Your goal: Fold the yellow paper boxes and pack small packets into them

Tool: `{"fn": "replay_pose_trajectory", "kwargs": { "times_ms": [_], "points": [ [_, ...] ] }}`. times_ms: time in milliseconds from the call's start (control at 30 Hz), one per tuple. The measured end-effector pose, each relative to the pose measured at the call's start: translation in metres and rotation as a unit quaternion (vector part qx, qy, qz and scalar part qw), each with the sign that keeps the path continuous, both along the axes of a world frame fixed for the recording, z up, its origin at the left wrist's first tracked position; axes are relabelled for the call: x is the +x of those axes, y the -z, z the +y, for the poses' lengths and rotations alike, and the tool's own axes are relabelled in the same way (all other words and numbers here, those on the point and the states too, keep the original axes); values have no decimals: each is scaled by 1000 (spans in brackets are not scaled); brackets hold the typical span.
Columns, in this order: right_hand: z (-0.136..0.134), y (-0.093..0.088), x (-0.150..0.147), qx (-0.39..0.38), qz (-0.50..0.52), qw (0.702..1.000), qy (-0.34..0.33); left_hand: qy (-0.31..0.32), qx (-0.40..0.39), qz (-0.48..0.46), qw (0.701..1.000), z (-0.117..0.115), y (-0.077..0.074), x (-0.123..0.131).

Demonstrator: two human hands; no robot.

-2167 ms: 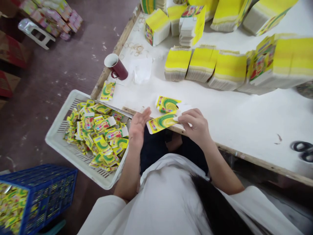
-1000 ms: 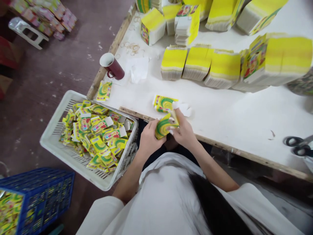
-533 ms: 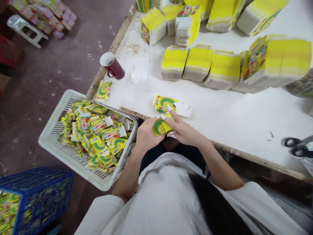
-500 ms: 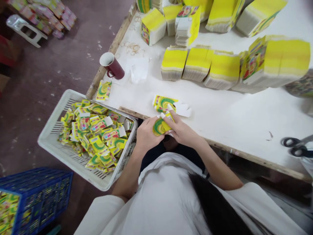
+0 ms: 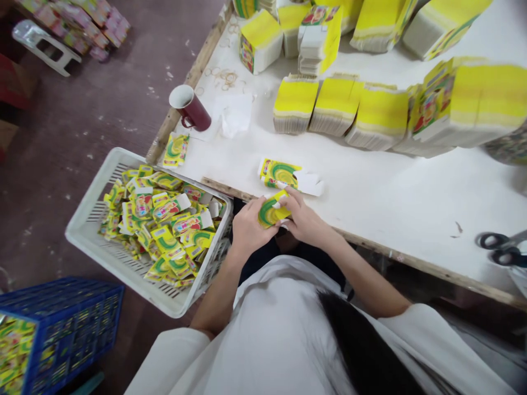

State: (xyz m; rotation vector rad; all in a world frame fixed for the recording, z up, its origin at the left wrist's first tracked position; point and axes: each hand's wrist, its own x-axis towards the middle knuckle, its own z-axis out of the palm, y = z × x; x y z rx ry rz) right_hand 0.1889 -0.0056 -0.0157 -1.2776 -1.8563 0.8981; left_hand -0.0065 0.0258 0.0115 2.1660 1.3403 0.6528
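Observation:
Over the table's front edge, a small yellow and green carton (image 5: 269,213) is held between my two hands. My left hand (image 5: 250,224) grips its left end, fingers wrapped round it. From the other side my right hand (image 5: 307,219) closes on it, thumb and fingers at its right end. Just beyond my fingers, a second carton (image 5: 280,172) lies on the white tabletop (image 5: 370,192), its white end flaps spread to the right. To my left, a white plastic basket (image 5: 88,214) holds a heap of similar cartons (image 5: 164,238).
Bundles of flat yellow cartons (image 5: 335,107) stand across the table's far side. A maroon mug (image 5: 197,114), rubber bands (image 5: 226,79) and a loose carton (image 5: 176,149) are at the left. Scissors (image 5: 504,249) lie at the right. A blue crate (image 5: 78,323) stands on the floor.
My right fingers have moved back from the carton on the table and closed over the held one. The held carton's front face now shows flatter and more fully.

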Motion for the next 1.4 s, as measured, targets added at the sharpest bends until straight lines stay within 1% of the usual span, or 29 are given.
{"fn": "replay_pose_trajectory", "kwargs": {
  "times_ms": [67,167,300,367,400,433,467,500,533,567,600,633,667,700,767,833,867,900,933,1000,1067,1100,1167,1200,1233,1267,1333,1400],
  "points": [
    [-3,5,-10,-5,26,999,23,-4,27,22,999,0,1,0],
    [-3,11,-16,-22,80,996,20,6,27,12,1000,-1,4,-1],
    [3,13,-25,-40,89,992,79,-14,12,1,1000,-4,9,0],
    [6,11,-28,-47,102,990,84,-22,-21,-31,999,-3,11,-4],
    [9,10,-27,-54,115,988,84,-37,-44,-66,996,-2,11,-9],
    [11,10,-25,-60,126,986,90,-71,-60,-116,989,1,11,-17],
    [15,9,-22,-61,126,984,108,-123,-64,-181,974,5,11,-28],
    [19,9,-17,-59,112,983,136,-186,-55,-257,947,10,9,-42],
    [23,10,-11,-53,83,980,171,-256,-31,-337,905,16,8,-57],
    [28,11,-6,-46,43,976,208,-307,-12,-416,856,22,6,-74],
    [32,13,-2,-42,-5,969,243,-338,3,-488,805,27,4,-89],
    [37,16,2,-44,-54,960,271,-353,-8,-540,764,30,2,-101],
    [40,19,4,-50,-100,950,290,-361,-51,-566,740,33,1,-109],
    [44,22,5,-56,-140,941,302,-371,-88,-580,719,33,0,-111],
    [49,27,4,-60,-189,930,309,-380,-164,-589,694,30,3,-100],
    [51,31,2,-54,-197,931,303,-375,-223,-595,675,23,9,-75],
    [52,32,2,-50,-191,933,300,-370,-247,-594,671,19,13,-60],
    [53,33,2,-46,-183,937,296,-356,-267,-589,675,15,17,-46],
    [53,34,2,-43,-173,940,291,-337,-277,-581,687,12,20,-33],
    [52,33,3,-40,-148,946,285,-288,-282,-556,727,7,25,-13],
    [50,29,4,-52,-120,946,298,-240,-275,-532,764,4,27,0],
    [48,26,4,-64,-104,943,309,-223,-272,-523,776,3,27,5],
    [42,17,3,-89,-64,941,320,-203,-261,-514,792,2,26,13],
    [38,11,2,-98,-41,945,309,-200,-252,-510,798,1,25,17],
    [34,5,0,-105,-16,953,283,-198,-241,-505,805,1,23,21],
    [29,-1,-4,-112,9,964,243,-194,-231,-500,812,1,21,24],
    [19,-12,-14,-133,69,978,144,-174,-219,-490,826,0,16,29],
    [9,-20,-26,-162,156,972,66,-151,-218,-489,831,-1,8,32]
  ]
}}
